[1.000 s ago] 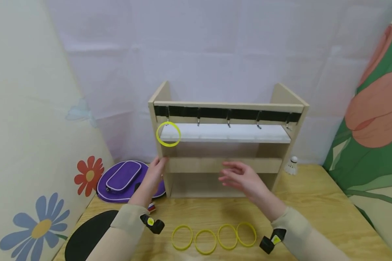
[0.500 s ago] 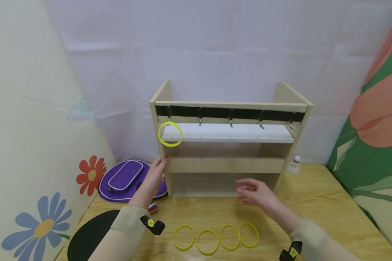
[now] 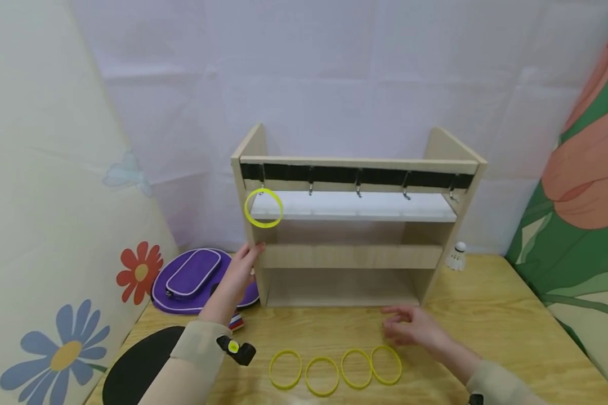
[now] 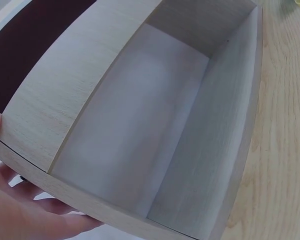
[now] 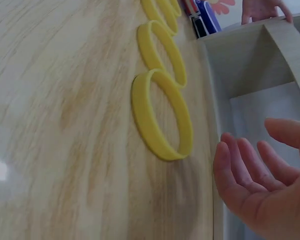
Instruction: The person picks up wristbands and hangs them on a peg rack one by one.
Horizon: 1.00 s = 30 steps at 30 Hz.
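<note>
Head view: I see the left hand (image 3: 243, 263) gripping the wooden shelf (image 3: 352, 256) by its left side while the right hand (image 3: 412, 327) hovers in front of it.
From my end, the left grip is closed around the shelf's side panel, thumb on the inner side and fingers along the outer one. The right hand's fingers are loosely bent, the thumb apart, with hold of nothing, near the rightmost yellow band (image 5: 147, 122) before the shelf's right end. I count four yellow bands in a row on the table (image 3: 329, 329) in front of the shelf; a fifth band (image 3: 264, 225) hangs from the shelf's leftmost hook (image 3: 263, 177). Left of the shelf lies a purple case (image 3: 192, 275); right of it stands a shuttlecock (image 3: 456, 259).
</note>
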Tool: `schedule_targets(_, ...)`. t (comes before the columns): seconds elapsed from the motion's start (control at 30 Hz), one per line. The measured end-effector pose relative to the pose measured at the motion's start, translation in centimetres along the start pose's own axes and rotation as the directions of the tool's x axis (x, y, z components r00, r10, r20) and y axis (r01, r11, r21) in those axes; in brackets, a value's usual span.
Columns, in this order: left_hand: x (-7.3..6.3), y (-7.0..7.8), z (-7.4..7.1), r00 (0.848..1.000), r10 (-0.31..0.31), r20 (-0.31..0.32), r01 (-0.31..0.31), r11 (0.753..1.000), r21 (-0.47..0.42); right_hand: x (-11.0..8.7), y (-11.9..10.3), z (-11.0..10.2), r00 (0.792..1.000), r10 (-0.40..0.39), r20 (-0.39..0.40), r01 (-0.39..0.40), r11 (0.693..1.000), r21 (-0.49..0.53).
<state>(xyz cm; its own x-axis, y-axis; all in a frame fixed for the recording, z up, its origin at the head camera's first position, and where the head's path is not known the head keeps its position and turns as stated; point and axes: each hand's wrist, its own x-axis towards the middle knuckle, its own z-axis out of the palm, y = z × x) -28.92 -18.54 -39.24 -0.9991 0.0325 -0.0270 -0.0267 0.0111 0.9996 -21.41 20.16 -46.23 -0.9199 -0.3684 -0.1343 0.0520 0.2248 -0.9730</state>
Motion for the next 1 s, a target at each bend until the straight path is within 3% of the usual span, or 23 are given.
schedule_targets(0.47, -0.1, 0.1, 0.0, 1.0, -0.009, 0.004, 0.009, 1.0, 0.006, -1.2, 2.6, -0.5, 1.0, 0.013, 0.028, -0.013, 1.0, 0.004)
schedule_targets(1.0, 0.0, -0.1, -0.1, 1.0, -0.018, 0.018, 0.018, 1.0, 0.004, -1.5, 4.0, -0.2, 1.0, 0.028, 0.015, -0.025, 0.988, -0.152)
